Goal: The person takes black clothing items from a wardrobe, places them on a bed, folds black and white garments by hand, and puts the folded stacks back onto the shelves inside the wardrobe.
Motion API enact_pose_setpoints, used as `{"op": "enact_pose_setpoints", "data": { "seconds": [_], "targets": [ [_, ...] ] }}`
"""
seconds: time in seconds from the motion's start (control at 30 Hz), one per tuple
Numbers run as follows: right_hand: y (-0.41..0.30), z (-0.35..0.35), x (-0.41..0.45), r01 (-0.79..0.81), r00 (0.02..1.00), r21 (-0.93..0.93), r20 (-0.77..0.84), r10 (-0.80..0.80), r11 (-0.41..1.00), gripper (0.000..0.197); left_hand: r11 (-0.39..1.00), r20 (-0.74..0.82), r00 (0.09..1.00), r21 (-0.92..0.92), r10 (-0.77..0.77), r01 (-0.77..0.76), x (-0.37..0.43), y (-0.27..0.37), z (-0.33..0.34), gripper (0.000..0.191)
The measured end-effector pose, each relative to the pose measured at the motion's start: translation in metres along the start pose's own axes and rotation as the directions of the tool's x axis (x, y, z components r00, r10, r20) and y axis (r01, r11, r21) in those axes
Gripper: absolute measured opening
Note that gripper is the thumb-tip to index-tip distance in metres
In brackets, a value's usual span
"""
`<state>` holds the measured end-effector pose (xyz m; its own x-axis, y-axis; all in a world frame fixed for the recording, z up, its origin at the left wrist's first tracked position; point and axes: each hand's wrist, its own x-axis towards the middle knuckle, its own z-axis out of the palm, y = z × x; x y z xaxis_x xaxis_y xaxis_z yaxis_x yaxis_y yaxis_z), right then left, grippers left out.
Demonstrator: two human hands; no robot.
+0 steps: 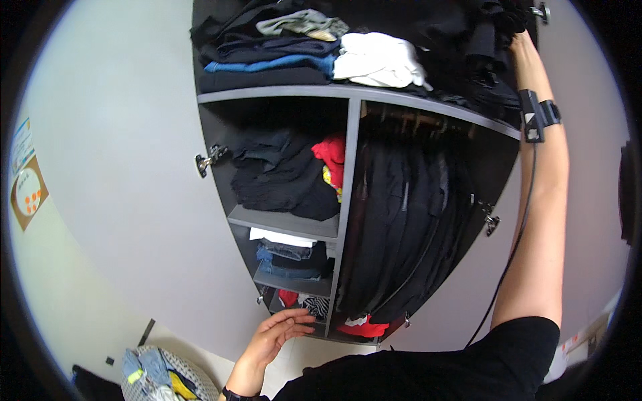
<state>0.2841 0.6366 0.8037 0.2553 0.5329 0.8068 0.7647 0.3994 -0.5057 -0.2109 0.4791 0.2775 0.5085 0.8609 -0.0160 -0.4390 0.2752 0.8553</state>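
Observation:
My right arm reaches up to the wardrobe's top shelf. At its right end my right hand meets a bunch of black clothing, which hides the fingers, so their grip cannot be made out. Low in front of the wardrobe hangs my left hand, empty, with its fingers a little apart. A crumpled white garment lies mid-shelf. Left of it is a folded stack of dark clothes with a blue garment in it and a grey patterned cloth on top.
Black garments hang in the right compartment, above a red cloth. Dark clothes and folded jeans fill left shelves. The left door and right door stand open. A patterned beanbag at lower left bears clothes.

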Motion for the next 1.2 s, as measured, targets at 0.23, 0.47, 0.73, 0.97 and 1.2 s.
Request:
{"op": "enact_pose_setpoints", "data": {
  "seconds": [0.23, 0.47, 0.73, 0.97, 1.2],
  "targets": [
    [0.089, 0.020, 0.061, 0.201, 0.914, -0.736, 0.378, 0.145, 0.647, 0.038, 0.991, -0.163, 0.986, -0.132, -0.026, 0.004, 0.017, -0.017, -0.024, 0.033],
    [-0.012, 0.123, -0.037, 0.765, 0.600, -0.456, 0.251, -0.759, 0.454, 0.054, 0.994, -0.188, 0.981, -0.108, -0.044, 0.024, 0.027, -0.022, -0.031, 0.032],
    [-0.096, 0.266, -0.113, 0.820, 0.500, -0.544, 0.533, -0.683, 0.177, 0.075, 0.997, -0.107, 0.993, -0.068, -0.047, 0.040, 0.005, -0.013, -0.030, 0.034],
    [-0.129, 0.316, -0.106, 0.756, 0.621, -0.625, 0.595, -0.510, 0.192, 0.060, 0.983, -0.265, 0.963, -0.185, -0.040, -0.010, -0.059, -0.030, -0.075, 0.033],
    [-0.160, 0.322, -0.143, 0.625, 0.740, -0.775, 0.550, -0.388, 0.093, 0.073, 0.972, -0.316, 0.948, -0.212, 0.027, -0.098, -0.112, -0.031, -0.089, 0.032]
  ]
}}
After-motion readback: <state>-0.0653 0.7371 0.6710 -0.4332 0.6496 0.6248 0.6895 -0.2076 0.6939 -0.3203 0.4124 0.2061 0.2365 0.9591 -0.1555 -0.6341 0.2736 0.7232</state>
